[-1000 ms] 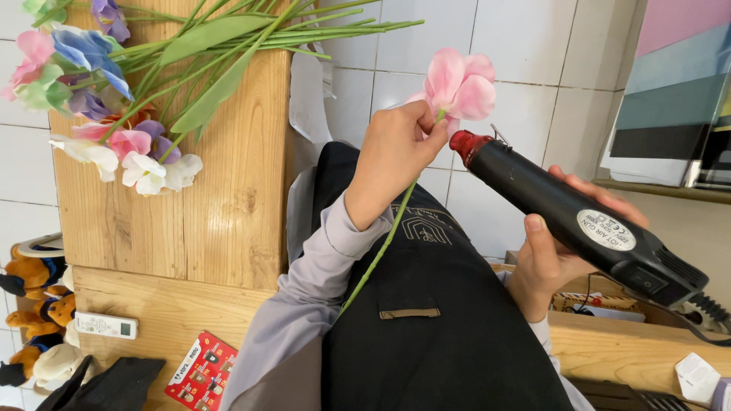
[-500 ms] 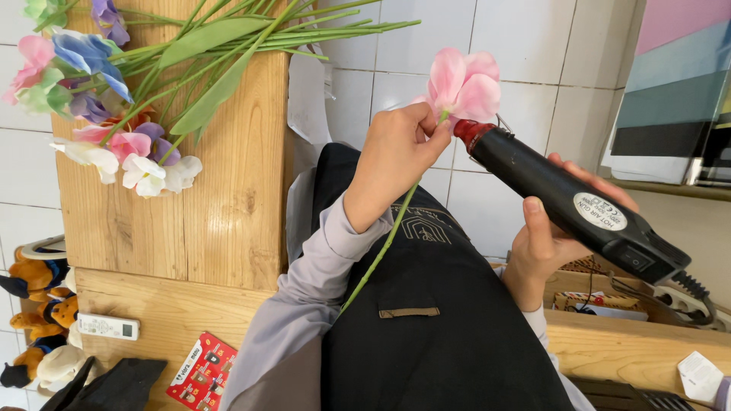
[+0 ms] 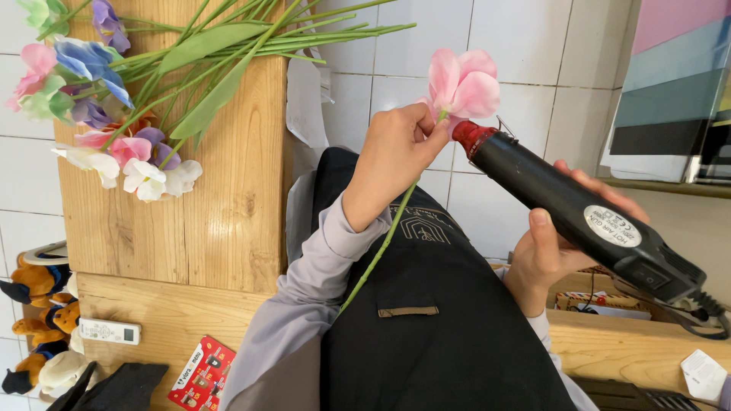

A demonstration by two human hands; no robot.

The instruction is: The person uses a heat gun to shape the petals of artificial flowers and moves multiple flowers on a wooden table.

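White wall tiles (image 3: 525,46) fill the background behind us, and on one side there's a wooden counter (image 3: 228,205) with a bunch of fake flowers (image 3: 99,114) lying on it, pink, blue, purple and white heads with long green stems and leaves running across the wood.

Our left hand (image 3: 396,156) is up in front of the tiles, pinching a single pink flower (image 3: 463,80) right under the bloom between thumb and fingertips. Its thin green stem (image 3: 381,243) hangs down past the wrist and over the black apron (image 3: 434,335) we're wearing, with the grey sleeve (image 3: 304,304) showing below the hand.

Our right hand (image 3: 552,243) is wrapped around the body of a black heat gun (image 3: 586,221), fingers curled over the top and thumb on the near side. The gun is tilted so its red nozzle (image 3: 468,137) sits right at the base of the flower, just beside our left fingertips, looks like it's touching or very nearly.

Other bits around: a white remote (image 3: 110,331) and a red packet (image 3: 199,373) on the lower wood, some stuffed toys (image 3: 34,304) at the edge, and a striped panel (image 3: 670,84) in pink, blue and dark bands against the wall.
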